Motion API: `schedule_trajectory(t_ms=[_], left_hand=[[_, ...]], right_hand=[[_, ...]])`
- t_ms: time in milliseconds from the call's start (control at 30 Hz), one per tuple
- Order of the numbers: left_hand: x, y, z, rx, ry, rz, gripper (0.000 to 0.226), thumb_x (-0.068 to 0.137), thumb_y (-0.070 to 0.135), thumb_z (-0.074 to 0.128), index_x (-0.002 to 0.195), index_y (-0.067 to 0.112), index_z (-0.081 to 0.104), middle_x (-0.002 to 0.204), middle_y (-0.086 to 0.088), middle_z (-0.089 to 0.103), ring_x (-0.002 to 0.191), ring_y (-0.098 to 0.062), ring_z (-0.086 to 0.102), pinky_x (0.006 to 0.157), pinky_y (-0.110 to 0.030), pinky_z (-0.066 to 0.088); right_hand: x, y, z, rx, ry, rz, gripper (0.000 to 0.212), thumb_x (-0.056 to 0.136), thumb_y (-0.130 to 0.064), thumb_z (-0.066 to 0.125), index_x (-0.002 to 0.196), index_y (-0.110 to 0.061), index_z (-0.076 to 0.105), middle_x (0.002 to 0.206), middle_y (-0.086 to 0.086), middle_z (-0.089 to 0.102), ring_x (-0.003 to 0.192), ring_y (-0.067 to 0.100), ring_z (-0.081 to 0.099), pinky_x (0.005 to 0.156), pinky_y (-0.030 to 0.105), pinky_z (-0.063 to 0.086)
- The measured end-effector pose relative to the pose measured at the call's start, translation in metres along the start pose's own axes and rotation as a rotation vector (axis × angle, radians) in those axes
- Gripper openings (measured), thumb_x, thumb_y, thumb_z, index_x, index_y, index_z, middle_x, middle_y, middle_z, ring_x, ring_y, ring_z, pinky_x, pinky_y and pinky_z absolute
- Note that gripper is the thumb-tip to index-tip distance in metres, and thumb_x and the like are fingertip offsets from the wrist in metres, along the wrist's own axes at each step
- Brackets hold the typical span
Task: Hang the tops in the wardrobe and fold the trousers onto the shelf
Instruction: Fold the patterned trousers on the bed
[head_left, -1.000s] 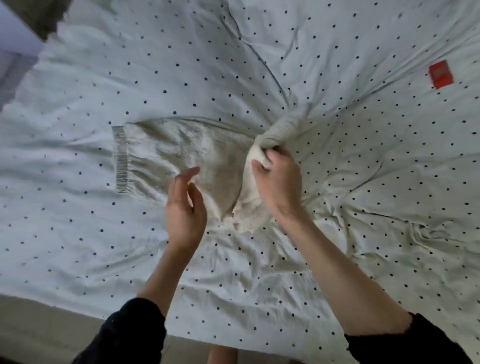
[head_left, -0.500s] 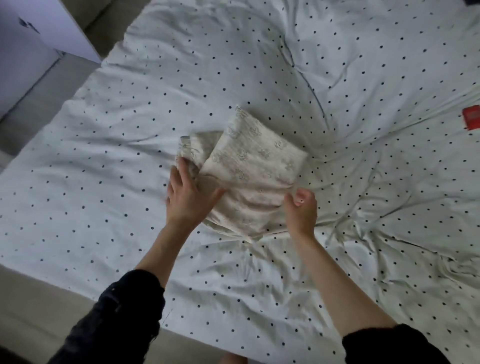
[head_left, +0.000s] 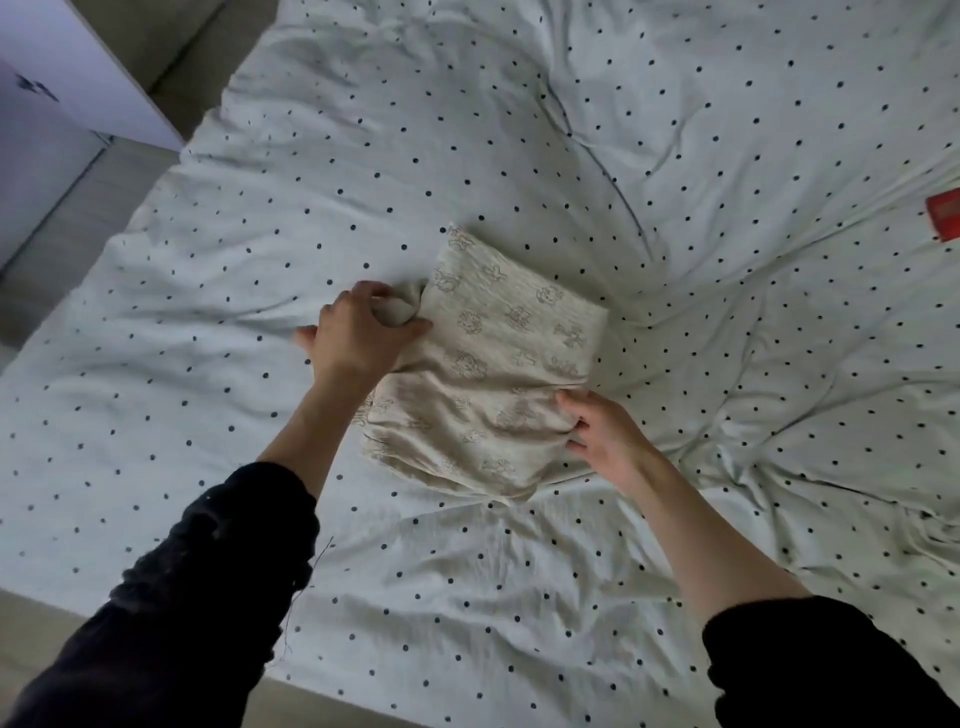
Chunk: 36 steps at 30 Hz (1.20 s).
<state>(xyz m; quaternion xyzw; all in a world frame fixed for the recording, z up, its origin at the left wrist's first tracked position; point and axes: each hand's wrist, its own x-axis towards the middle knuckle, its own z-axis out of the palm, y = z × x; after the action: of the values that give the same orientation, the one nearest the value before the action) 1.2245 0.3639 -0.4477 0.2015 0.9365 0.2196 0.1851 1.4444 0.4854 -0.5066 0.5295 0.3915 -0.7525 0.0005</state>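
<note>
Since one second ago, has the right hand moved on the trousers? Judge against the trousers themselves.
Yes. The right hand has come off the bunched far end and now grips the folded trousers' near right edge, with the bundle folded over.

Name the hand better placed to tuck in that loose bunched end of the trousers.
Probably the left hand: it already grips the bunched end of the trousers. The right hand holds the opposite edge.
</note>
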Motion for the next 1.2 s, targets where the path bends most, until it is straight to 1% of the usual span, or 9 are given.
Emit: schedule_trajectory(t_ms=[133, 267, 367, 467, 600, 800, 1000, 1100, 1200], left_hand=[[0.011, 0.015, -0.015, 0.210, -0.078, 0.068, 0.055, 0.076, 0.048, 0.069, 0.125, 0.025, 0.054, 0.118, -0.001, 0.056, 0.114, -0.023, 0.049, 0.093, -0.041, 0.024], [-0.009, 0.016, -0.007, 0.441, 0.251, 0.597, 0.069, 0.081, 0.039, 0.066, 0.140, 0.020, 0.035, 0.149, -0.013, 0.029, 0.137, -0.031, 0.027, 0.103, -0.055, 0.024], [-0.037, -0.015, 0.029, 0.691, 0.162, 0.837, 0.091, 0.071, 0.063, 0.065, 0.144, 0.031, 0.021, 0.156, -0.011, 0.016, 0.142, -0.035, 0.017, 0.104, -0.067, 0.022], [-0.030, -0.048, 0.049, 0.850, 0.026, 0.764, 0.127, 0.037, 0.083, 0.065, 0.144, 0.038, 0.015, 0.156, -0.007, 0.010, 0.140, -0.041, 0.015, 0.092, -0.077, 0.026], [0.004, -0.064, 0.062, 0.898, 0.040, 0.806, 0.130, 0.029, 0.081, 0.067, 0.142, 0.038, 0.021, 0.154, -0.003, 0.014, 0.134, -0.040, 0.024, 0.082, -0.071, 0.037], [-0.013, -0.051, 0.097, 0.688, 0.165, 0.713, 0.042, 0.062, 0.012, 0.080, 0.101, 0.015, 0.064, 0.111, -0.012, 0.058, 0.085, -0.037, 0.060, 0.046, -0.039, 0.052], [-0.095, -0.042, 0.063, 0.487, -0.142, 0.422, 0.048, 0.084, 0.029, 0.062, 0.130, 0.028, 0.049, 0.126, 0.000, 0.050, 0.106, -0.028, 0.057, 0.076, -0.040, 0.051], [-0.148, -0.056, 0.045, 0.391, -0.300, 0.247, 0.052, 0.084, 0.036, 0.060, 0.133, 0.030, 0.043, 0.125, 0.001, 0.051, 0.106, -0.026, 0.057, 0.074, -0.036, 0.046], [-0.206, -0.084, 0.035, 0.115, -0.308, 0.039, 0.049, 0.080, 0.033, 0.063, 0.127, 0.029, 0.050, 0.114, -0.002, 0.059, 0.101, -0.027, 0.058, 0.076, -0.035, 0.046]], right_hand=[[-0.008, -0.006, 0.002, -0.083, 0.126, -0.103, 0.002, 0.086, -0.017, 0.065, 0.087, -0.019, 0.064, 0.081, -0.005, 0.064, 0.076, 0.013, 0.057, 0.068, 0.025, 0.043], [-0.007, 0.011, 0.002, -0.520, 0.442, -0.447, 0.054, 0.087, -0.025, 0.065, 0.135, -0.012, 0.045, 0.132, 0.010, 0.048, 0.118, 0.022, 0.048, 0.097, 0.036, 0.043], [-0.012, 0.031, 0.014, -1.105, 0.476, -0.909, 0.073, 0.083, -0.038, 0.062, 0.146, -0.017, 0.031, 0.152, 0.013, 0.026, 0.140, 0.028, 0.025, 0.111, 0.045, 0.030], [0.002, 0.046, 0.033, -1.335, 0.380, -0.966, 0.100, 0.066, -0.055, 0.071, 0.148, -0.028, 0.021, 0.157, 0.013, 0.012, 0.143, 0.035, 0.016, 0.101, 0.064, 0.030], [0.057, 0.049, 0.052, -1.434, 0.325, -0.791, 0.119, 0.053, -0.064, 0.077, 0.149, -0.031, 0.015, 0.158, 0.012, 0.008, 0.143, 0.038, 0.014, 0.095, 0.070, 0.031], [0.079, 0.048, 0.062, -1.416, 0.474, -1.000, 0.055, 0.056, -0.015, 0.082, 0.108, -0.014, 0.064, 0.096, 0.012, 0.062, 0.081, 0.034, 0.059, 0.064, 0.041, 0.053], [-0.004, 0.051, 0.031, -1.450, 0.229, -1.031, 0.048, 0.052, -0.011, 0.082, 0.098, -0.008, 0.065, 0.081, 0.011, 0.062, 0.074, 0.033, 0.061, 0.056, 0.036, 0.055], [-0.061, 0.055, 0.024, -1.641, 0.048, -1.015, 0.039, 0.054, -0.015, 0.080, 0.087, -0.006, 0.062, 0.073, 0.009, 0.061, 0.066, 0.030, 0.060, 0.050, 0.032, 0.044], [-0.100, 0.058, 0.035, -1.842, -0.169, -0.954, 0.033, 0.083, -0.026, 0.059, 0.108, -0.006, 0.054, 0.102, 0.012, 0.064, 0.093, 0.033, 0.061, 0.068, 0.034, 0.037]])
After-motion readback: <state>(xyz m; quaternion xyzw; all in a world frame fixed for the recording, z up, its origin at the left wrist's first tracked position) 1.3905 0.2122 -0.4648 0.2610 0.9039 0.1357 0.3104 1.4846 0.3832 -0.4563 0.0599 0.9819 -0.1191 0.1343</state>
